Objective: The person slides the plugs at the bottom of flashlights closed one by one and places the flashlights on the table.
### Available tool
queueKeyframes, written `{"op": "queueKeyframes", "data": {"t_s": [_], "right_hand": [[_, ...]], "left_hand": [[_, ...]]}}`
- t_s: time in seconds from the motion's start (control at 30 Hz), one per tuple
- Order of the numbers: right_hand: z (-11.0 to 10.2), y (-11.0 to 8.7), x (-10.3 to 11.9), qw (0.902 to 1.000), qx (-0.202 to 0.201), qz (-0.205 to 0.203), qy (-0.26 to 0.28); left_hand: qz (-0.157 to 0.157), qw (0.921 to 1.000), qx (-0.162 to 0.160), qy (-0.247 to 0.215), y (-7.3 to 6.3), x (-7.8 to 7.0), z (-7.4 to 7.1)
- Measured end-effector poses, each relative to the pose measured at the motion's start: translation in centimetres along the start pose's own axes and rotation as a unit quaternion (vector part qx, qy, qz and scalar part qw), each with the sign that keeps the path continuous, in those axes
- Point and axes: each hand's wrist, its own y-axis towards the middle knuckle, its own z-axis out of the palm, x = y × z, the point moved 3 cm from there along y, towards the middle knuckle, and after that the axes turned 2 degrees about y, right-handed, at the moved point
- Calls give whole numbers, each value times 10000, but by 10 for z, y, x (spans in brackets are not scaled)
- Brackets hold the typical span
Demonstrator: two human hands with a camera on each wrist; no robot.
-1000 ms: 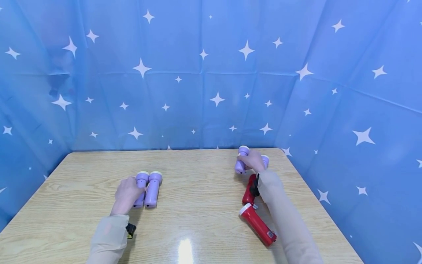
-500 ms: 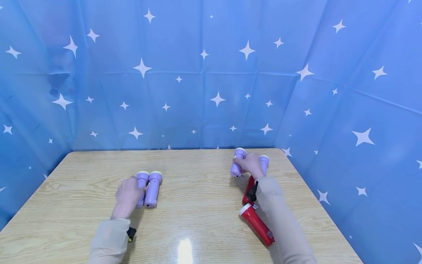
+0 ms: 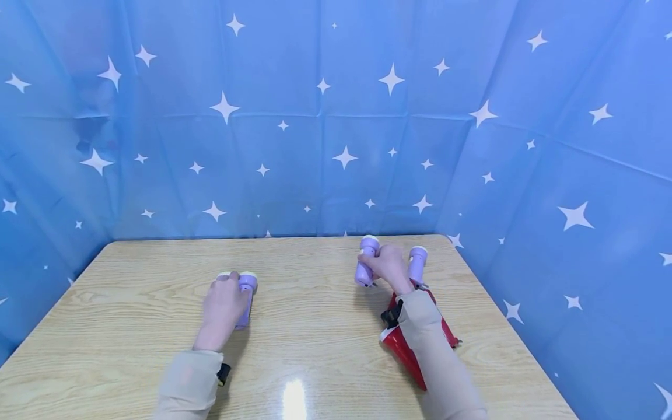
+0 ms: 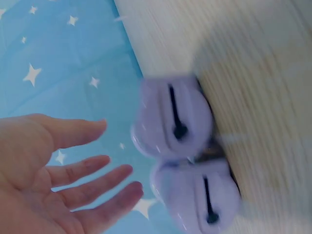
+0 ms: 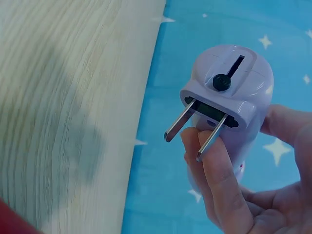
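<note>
Above the table [image 3: 310, 326], the right hand [image 3: 388, 265] grips a purple flashlight [image 3: 363, 275] (prongs [image 5: 180, 122] out, so keep them clear); the left hand [image 3: 223, 303], fingers spread, holds nothing.

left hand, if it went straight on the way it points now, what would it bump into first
Likely one of the two purple flashlights: in the left wrist view, the left hand points toward the pair. Depth is unclear, so I can't tell which comes first.
</note>
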Motion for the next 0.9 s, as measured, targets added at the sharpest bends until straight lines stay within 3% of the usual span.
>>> {"op": "queueKeyframes", "data": {"t_s": [0.2,0.33,0.63,0.9], "right_hand": [[9,-9,8,9999,62,94,51],[13,-17,14,9998,55,138,95],[21,-28,22,9998,-143,-93,-93],[29,-35,23,9997,-105,-236,16]], "left_hand": [[808,9949,-501,-329,-4,-31,9],[1171,9894,-597,-613,-8,-55,15],[1820,9776,-282,-1015,-19,-101,29],[2071,9739,272,-883,-23,-119,47]]}}
